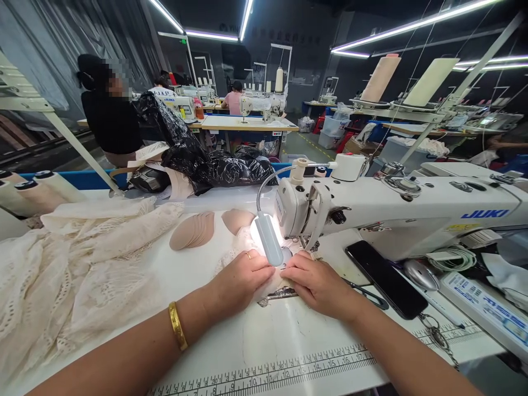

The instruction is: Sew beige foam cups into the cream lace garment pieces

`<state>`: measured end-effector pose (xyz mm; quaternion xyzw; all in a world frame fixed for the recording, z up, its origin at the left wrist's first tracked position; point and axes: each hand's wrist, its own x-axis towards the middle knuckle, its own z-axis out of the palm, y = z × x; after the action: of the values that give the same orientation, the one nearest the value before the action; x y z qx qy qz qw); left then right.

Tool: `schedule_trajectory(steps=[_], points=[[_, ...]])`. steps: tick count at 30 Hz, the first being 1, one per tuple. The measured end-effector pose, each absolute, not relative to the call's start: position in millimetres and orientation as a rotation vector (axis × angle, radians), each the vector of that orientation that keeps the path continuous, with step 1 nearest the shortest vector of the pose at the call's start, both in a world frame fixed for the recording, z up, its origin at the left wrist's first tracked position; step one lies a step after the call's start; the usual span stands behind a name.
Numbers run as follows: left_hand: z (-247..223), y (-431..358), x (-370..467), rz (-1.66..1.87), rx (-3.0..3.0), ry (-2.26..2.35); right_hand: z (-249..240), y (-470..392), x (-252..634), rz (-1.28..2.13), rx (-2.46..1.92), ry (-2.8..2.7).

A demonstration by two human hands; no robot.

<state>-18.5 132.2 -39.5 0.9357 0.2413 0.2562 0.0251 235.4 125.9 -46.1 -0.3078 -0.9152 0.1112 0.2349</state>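
Left hand [241, 280] and right hand [317, 283]: fingers flat, close together, pressing cream lace piece [243, 242] at needle of sewing machine [391, 212] under lamp [267, 239]. Seam apparently under way; heap of lace [74, 275] and stacked tan cups [193, 231] at left not yet sewn. Phone [385, 278] at right.

A black phone [385, 279] lies flat on the white table [289, 335], in front of the white sewing machine [396, 209]; a grey computer mouse [421, 274] sits just to the right of the phone, and a coiled pale cable [451, 257] is behind that mouse; a printed ruler strip [289, 369] runs along the table edge, well in front of the machine; left of the machine lie tan foam cups [193, 231], then a heap of cream lace [61, 275]; behind the machine's left end a black plastic bag [206, 159] is crumpled; above the machine stand two large thread cones [381, 77]; a person in black [109, 110] sits far behind the bag.
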Motion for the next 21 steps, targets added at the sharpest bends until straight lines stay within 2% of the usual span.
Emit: schedule_trajectory(steps=[7, 16, 21], points=[[-43.0, 137.6, -16.4, 0.906, 2.972, 0.712, -49.4, 126.4, 233.8, 0.269, -0.871, -2.498], [-34.3, 159.5, -17.4, 0.65, 2.981, 0.728, -54.8, 129.3, 235.3, 0.204, -0.987, -2.491], [-29.1, 165.1, -19.0, 0.641, 2.962, 0.697, -55.7, 130.2, 234.9, 0.168, -1.015, -2.471]])
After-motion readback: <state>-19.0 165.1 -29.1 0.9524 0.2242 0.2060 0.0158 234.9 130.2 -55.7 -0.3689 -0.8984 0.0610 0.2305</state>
